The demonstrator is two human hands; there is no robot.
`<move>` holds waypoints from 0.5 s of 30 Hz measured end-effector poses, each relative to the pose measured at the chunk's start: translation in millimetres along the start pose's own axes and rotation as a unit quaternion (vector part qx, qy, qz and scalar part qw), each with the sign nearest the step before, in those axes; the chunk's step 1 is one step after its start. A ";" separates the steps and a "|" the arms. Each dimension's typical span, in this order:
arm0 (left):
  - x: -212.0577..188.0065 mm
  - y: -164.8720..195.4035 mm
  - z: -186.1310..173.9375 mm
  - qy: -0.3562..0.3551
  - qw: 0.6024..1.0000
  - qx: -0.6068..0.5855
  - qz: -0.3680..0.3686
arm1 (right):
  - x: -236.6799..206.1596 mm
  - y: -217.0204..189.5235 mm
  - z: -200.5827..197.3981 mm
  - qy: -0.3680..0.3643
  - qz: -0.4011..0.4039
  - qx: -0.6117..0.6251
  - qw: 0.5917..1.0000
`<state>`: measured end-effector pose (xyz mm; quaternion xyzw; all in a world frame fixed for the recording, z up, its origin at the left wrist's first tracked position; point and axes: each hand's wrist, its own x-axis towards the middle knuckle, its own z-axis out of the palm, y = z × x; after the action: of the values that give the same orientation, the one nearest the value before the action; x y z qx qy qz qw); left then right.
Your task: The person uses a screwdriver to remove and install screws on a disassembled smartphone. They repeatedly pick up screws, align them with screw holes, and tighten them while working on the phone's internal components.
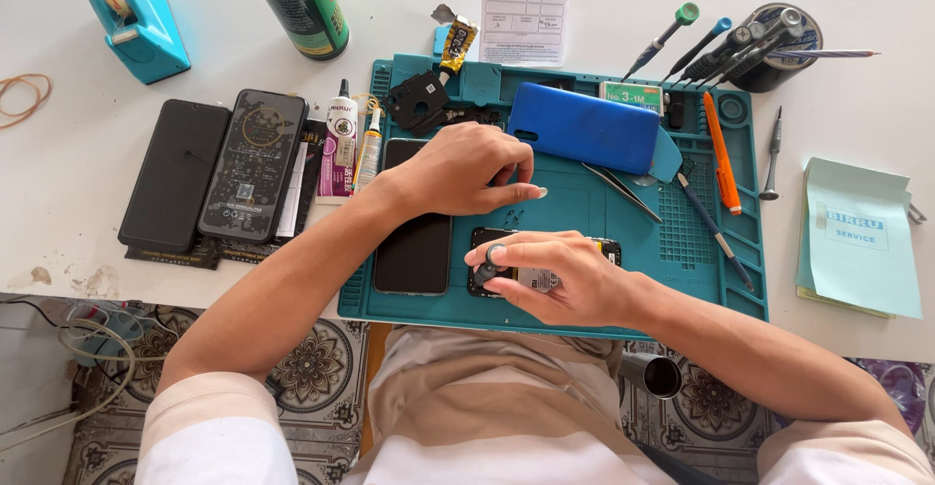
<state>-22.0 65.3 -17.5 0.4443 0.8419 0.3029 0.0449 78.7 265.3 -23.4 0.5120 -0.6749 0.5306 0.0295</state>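
Right hand (560, 280) pinches a grey-handled screwdriver (487, 266) over the fragile opened black phone (545, 266); left hand (467, 168), loosely curled, holds nothing visible.

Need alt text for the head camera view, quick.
The right hand holds a grey screwdriver handle over an opened phone on a teal mat; the left hand hovers just above. Blue back cover behind.

phone (602, 247): mostly hidden under right hand (555, 280)
can (297, 3): top cut off by edge
screws (514, 218): too small to tell
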 end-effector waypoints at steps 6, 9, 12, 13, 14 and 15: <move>0.1 0.5 0.3 0.003 1.000 0.005 0.006 | -1.3 2.0 1.5 0.000 0.008 0.001 1.000; -0.4 1.1 1.0 -0.003 1.000 0.008 -0.004 | -2.9 1.9 2.3 -0.005 0.018 -0.010 1.000; 0.6 1.0 2.0 -0.005 1.000 0.005 -0.008 | -3.4 2.3 2.6 -0.012 0.031 -0.025 0.999; 0.3 0.9 2.2 -0.004 1.000 0.003 -0.008 | -3.2 2.2 2.9 -0.016 0.037 -0.029 0.999; 0.1 0.7 2.2 -0.003 1.000 0.003 -0.006 | -3.1 2.0 3.1 -0.017 0.035 -0.029 0.999; 0.0 0.5 2.3 -0.002 1.000 0.004 -0.004 | -2.9 1.6 3.2 -0.017 0.033 -0.028 0.999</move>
<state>-20.8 66.6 -19.1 0.4418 0.8447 0.2987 0.0459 80.6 264.7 -27.5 0.4974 -0.7064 0.5034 0.0148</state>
